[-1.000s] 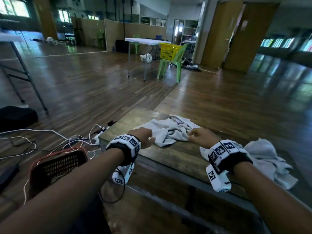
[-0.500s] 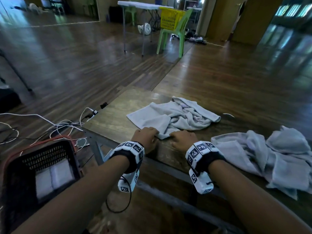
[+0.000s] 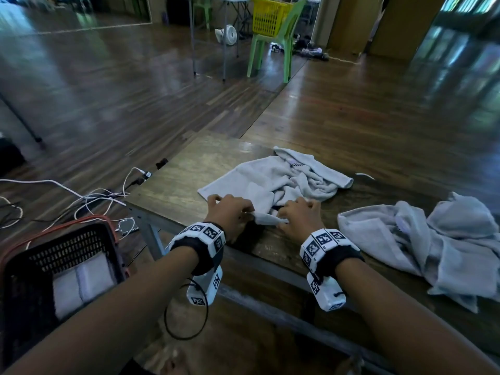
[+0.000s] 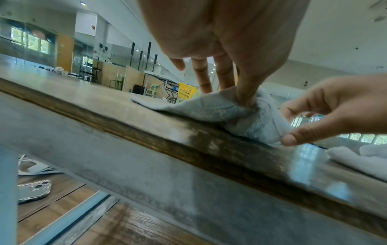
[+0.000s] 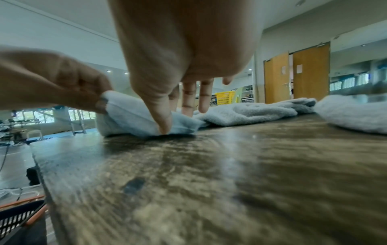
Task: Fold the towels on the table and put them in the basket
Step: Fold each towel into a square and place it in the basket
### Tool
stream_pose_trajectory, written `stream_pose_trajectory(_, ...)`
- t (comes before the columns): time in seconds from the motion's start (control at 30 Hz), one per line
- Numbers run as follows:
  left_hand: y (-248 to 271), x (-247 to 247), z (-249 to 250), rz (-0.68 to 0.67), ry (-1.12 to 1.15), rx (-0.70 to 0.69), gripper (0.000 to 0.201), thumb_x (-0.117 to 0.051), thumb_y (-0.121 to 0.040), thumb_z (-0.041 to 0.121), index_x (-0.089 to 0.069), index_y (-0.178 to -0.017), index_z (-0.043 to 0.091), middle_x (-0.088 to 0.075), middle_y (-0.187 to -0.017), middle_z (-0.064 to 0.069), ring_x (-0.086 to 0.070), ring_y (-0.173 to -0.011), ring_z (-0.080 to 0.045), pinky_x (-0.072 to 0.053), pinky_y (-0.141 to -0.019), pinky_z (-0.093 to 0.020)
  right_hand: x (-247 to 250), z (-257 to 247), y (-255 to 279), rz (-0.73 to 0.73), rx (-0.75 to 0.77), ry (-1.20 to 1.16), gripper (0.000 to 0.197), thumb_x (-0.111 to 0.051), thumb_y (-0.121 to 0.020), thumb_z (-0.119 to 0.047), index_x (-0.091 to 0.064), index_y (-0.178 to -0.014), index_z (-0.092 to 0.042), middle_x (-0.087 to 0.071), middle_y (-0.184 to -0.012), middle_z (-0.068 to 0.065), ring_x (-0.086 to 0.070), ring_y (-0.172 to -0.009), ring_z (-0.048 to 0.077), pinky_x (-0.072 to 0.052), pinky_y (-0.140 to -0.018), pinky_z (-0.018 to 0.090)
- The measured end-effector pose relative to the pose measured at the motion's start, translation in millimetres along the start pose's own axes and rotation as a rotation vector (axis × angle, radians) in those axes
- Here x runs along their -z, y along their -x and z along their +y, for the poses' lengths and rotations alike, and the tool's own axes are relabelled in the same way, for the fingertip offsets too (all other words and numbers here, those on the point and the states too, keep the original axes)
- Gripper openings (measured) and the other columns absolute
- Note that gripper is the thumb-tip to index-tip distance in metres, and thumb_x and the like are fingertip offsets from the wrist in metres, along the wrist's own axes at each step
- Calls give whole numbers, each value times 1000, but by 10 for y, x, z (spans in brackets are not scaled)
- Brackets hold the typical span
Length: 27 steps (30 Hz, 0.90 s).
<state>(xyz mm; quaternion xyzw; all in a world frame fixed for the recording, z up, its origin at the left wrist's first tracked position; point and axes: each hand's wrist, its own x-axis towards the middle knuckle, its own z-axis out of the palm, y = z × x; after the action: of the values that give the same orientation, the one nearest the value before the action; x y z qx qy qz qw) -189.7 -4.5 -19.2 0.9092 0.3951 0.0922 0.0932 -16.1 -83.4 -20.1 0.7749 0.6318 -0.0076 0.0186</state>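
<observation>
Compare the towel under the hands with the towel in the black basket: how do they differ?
The towel under the hands lies crumpled on the table; the towel in the basket is folded flat. Both hands pinch the first; nothing touches the second. Both look pale grey.

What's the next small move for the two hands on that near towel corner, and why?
Probably draw the hands apart along the near edge to spread it flat. Left hand and right hand both pinch the same near corner of the crumpled towel, close together, and its far half is still bunched on the table. It needs flattening before any fold.
</observation>
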Motion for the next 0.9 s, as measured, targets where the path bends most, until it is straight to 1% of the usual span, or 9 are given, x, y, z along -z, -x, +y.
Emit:
stream_pose_trajectory(0.1,127,123,-126,45,23,-20,10,-52,-89,32,-61,-95,33,-61,-93,11,-47,-109,-15,-17,-91,-39,61,67,116,18,-19,-126,15,-55,-86,-41,-66,-94,-36,-60,-109,-12,-42,-114,16,-24,-91,40)
stream_pose_trajectory(0.17,216,188,-211,45,2,4,10,-53,-89,35,-61,-94,33,-58,-89,11,-46,-111,-14,-15,-93,-40,116,67,189,44,-10,-241,3,-58,-83,-38,-59,-82,-36,-62,-98,-11,-46,-107,13,-22,-89,38)
stream_pose_trajectory(0.27,337,228,-283,28,-42,133,12,-54,-88,37,-60,-97,32,-61,-96,9,-43,-114,-15,-11,-95,-41,182,-17,265,84,18,-345,12,-60,-82,-32,-52,-75,-28,-57,-80,-9,-53,-89,14,-23,-87,35)
stream_pose_trajectory(0.33,391,213,-247,24,9,168,18,-55,-84,43,-60,-99,34,-63,-98,13,-43,-113,-13,-13,-97,-43,227,-92,292,117,36,-403,9,-61,-82,-31,-55,-77,-28,-60,-82,-8,-54,-89,13,-21,-84,33)
stream_pose_trajectory(0.43,434,178,-60,-14,141,81,31,-59,-80,51,-56,-108,38,-60,-102,19,-41,-113,-8,-15,-96,-42,296,-178,313,145,50,-440,7,-62,-83,-35,-64,-84,-28,-63,-88,-8,-50,-93,9,-17,-82,31)
stream_pose_trajectory(0.5,433,176,78,16,178,34,22,-58,-83,47,-60,-101,35,-60,-97,19,-44,-111,-8,-17,-92,-40,356,-207,337,148,61,-435,11,-62,-84,-37,-66,-87,-27,-60,-87,-11,-48,-93,7,-17,-83,32)
stream_pose_trajectory(0.67,461,279,169,191,406,72,11,-59,-86,41,-63,-82,32,-58,-80,18,-46,-86,-1,-13,-72,-30,415,-98,434,109,23,-418,7,-59,-84,-34,-61,-78,-33,-61,-88,-17,-52,-99,7,-17,-81,33)
stream_pose_trajectory(0.77,493,344,123,201,429,100,13,-59,-86,41,-58,-78,31,-59,-81,16,-50,-85,-3,-16,-75,-31,390,7,507,101,-33,-447,7,-58,-87,-35,-58,-80,-33,-58,-86,-17,-51,-90,6,-19,-84,34)
stream_pose_trajectory(0.9,479,325,58,128,408,146,13,-58,-84,45,-54,-84,32,-61,-85,13,-58,-93,-11,-28,-88,-36,385,43,502,125,-33,-521,5,-57,-88,-35,-61,-86,-32,-61,-84,-14,-54,-90,7,-29,-98,41)
